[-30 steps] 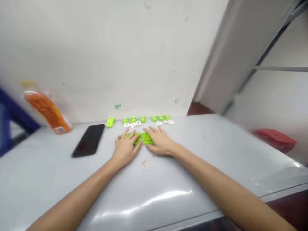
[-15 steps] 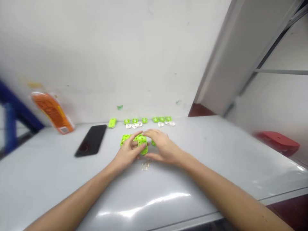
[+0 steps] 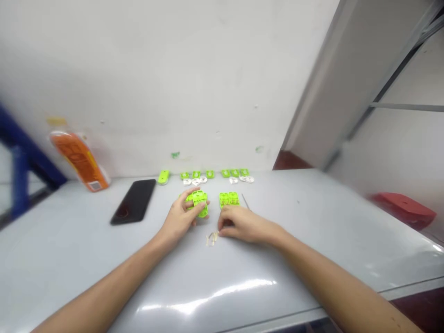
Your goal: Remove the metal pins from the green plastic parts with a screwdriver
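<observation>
My left hand grips a bright green plastic shell between thumb and fingers, its open inside turned up. Part of another green piece shows behind it, partly covered by the fingers. My right hand is low over the table with thumb and fingertips pinched together, at the edge of a little heap of small pale strips. Whether a strip is in that pinch is too small to tell. Just beyond the right hand lie green shells side by side, and a thin metal rod.
Along the wall stand several small green parts with white pieces before them, and a closed green case. To the left are a black phone and an orange-labelled bottle. A red stool is beyond the table's right edge.
My right hand has left the green shell in my left hand and come down to the pale strips, its fingers closing to a pinch. The left hand keeps the shell.
</observation>
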`<state>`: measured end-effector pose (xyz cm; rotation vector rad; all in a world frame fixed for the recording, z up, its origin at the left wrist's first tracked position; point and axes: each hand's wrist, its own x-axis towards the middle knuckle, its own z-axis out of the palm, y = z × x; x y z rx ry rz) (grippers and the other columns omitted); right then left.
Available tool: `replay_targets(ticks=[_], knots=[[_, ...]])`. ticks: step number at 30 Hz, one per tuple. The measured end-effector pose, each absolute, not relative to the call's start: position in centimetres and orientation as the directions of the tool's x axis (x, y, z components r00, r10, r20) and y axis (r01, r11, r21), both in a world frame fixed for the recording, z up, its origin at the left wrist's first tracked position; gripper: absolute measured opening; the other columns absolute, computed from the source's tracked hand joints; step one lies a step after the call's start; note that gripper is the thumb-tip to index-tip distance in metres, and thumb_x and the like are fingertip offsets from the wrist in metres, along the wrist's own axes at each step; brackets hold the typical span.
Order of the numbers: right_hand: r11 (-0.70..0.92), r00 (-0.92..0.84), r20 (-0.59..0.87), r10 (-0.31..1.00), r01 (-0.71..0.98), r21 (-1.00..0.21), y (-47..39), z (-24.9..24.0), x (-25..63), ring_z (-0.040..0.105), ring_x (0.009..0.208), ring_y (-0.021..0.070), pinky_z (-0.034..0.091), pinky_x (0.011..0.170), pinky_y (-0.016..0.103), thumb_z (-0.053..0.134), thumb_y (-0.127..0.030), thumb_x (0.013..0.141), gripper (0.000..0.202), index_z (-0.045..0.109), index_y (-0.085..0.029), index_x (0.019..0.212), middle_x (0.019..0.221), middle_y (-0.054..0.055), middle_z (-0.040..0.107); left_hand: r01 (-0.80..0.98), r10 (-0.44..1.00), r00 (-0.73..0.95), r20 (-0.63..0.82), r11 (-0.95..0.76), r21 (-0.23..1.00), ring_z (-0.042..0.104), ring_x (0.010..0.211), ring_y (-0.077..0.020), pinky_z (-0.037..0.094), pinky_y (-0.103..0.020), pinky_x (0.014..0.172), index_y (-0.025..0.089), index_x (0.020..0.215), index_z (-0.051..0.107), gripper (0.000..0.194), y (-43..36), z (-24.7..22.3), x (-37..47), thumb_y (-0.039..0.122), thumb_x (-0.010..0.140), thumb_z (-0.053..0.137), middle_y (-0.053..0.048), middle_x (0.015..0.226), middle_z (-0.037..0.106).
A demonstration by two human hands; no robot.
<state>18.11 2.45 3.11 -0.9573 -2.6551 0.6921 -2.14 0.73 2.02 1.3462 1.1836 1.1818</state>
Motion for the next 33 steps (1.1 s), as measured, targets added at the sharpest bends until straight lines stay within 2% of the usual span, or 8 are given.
replay_targets(ticks=[3,8,13,16,20,27,30,33], knots=[[0.687,-0.763,0.058,0.643,0.543,-0.483,2.4,3.2,18.1,0.054,0.079,0.0148,0.044,0.069,0.028,0.053,-0.023,0.082,0.008,0.06,-0.02,0.082,0.085,0.001,0.059,0.082,0.996,0.061,0.071,-0.076,0.994,0.066,0.068,-0.0186,0.04,-0.022,0.046,0.022,0.125,0.042,0.058,0.7,2.1,-2.1,0.043,0.075,0.06,-0.01,0.098,0.067],[0.713,-0.728,0.143,0.67,0.58,-0.394,2.1,3.7,18.0,0.054,0.074,0.0143,0.044,0.067,0.028,0.048,-0.02,0.084,0.009,0.057,-0.018,0.081,0.084,0.003,0.058,0.082,0.994,0.088,0.071,-0.079,0.994,0.066,0.068,-0.0194,0.04,-0.021,0.045,0.021,0.125,0.041,0.057,0.6,2.1,-2.0,0.043,0.076,0.059,-0.01,0.096,0.067],[0.657,-0.648,0.204,0.734,0.6,-0.456,2.6,4.2,18.1,0.056,0.067,0.0129,0.042,0.062,0.026,0.047,-0.02,0.085,0.011,0.058,-0.019,0.084,0.078,0.001,0.063,0.063,0.991,0.117,0.069,-0.076,0.995,0.066,0.068,-0.0182,0.04,-0.022,0.045,0.021,0.125,0.04,0.055,0.1,2.4,-1.7,0.042,0.077,0.058,-0.011,0.1,0.066],[0.631,-0.594,0.248,0.765,0.612,-0.478,3.0,4.2,18.3,0.059,0.07,0.0143,0.044,0.064,0.027,0.048,-0.02,0.085,0.015,0.062,-0.02,0.088,0.082,0.001,0.067,0.051,0.987,0.149,0.063,-0.071,0.996,0.066,0.069,-0.0187,0.04,-0.022,0.046,0.022,0.126,0.039,0.055,-0.1,2.6,-1.5,0.041,0.078,0.058,-0.011,0.103,0.065],[0.586,-0.553,0.276,0.786,0.527,-0.616,3.0,4.5,18.4,0.062,0.084,0.0169,0.047,0.073,0.029,0.05,-0.024,0.084,0.021,0.065,-0.022,0.099,0.096,0.002,0.069,0.035,0.982,0.182,0.049,-0.056,0.998,0.066,0.075,-0.0203,0.04,-0.022,0.046,0.024,0.127,0.036,0.056,-0.4,2.7,-1.3,0.038,0.078,0.059,-0.011,0.108,0.063],[0.361,-0.466,0.22,0.857,0.24,-0.901,2.6,4.7,17.7,0.064,0.076,0.0166,0.053,0.061,0.027,0.058,-0.031,0.079,0.018,0.065,-0.017,0.085,0.08,0.004,0.067,0.06,0.978,0.188,0.092,-0.105,0.993,0.065,0.075,-0.019,0.043,-0.022,0.048,0.023,0.126,0.038,0.057,-0.9,2.4,-1.0,0.036,0.075,0.061,-0.01,0.106,0.064],[0.329,-0.427,0.232,0.874,0.169,-0.929,2.4,4.6,17.3,0.064,0.075,0.0173,0.053,0.059,0.027,0.062,-0.032,0.075,0.018,0.066,-0.016,0.084,0.079,0.004,0.067,0.059,0.976,0.186,0.117,-0.13,0.99,0.065,0.074,-0.0167,0.046,-0.023,0.055,0.023,0.125,0.039,0.054,-1.1,2.5,-0.9,0.035,0.076,0.06,-0.008,0.103,0.065],[0.378,-0.391,0.281,0.876,0.196,-0.905,2.1,4.6,17.0,0.063,0.073,0.0159,0.051,0.06,0.026,0.063,-0.029,0.075,0.015,0.068,-0.018,0.082,0.079,0.003,0.068,0.072,0.975,0.182,0.131,-0.146,0.987,0.064,0.073,-0.0152,0.047,-0.022,0.058,0.024,0.123,0.039,0.05,-1.4,2.7,-0.7,0.033,0.077,0.06,-0.006,0.099,0.065]])
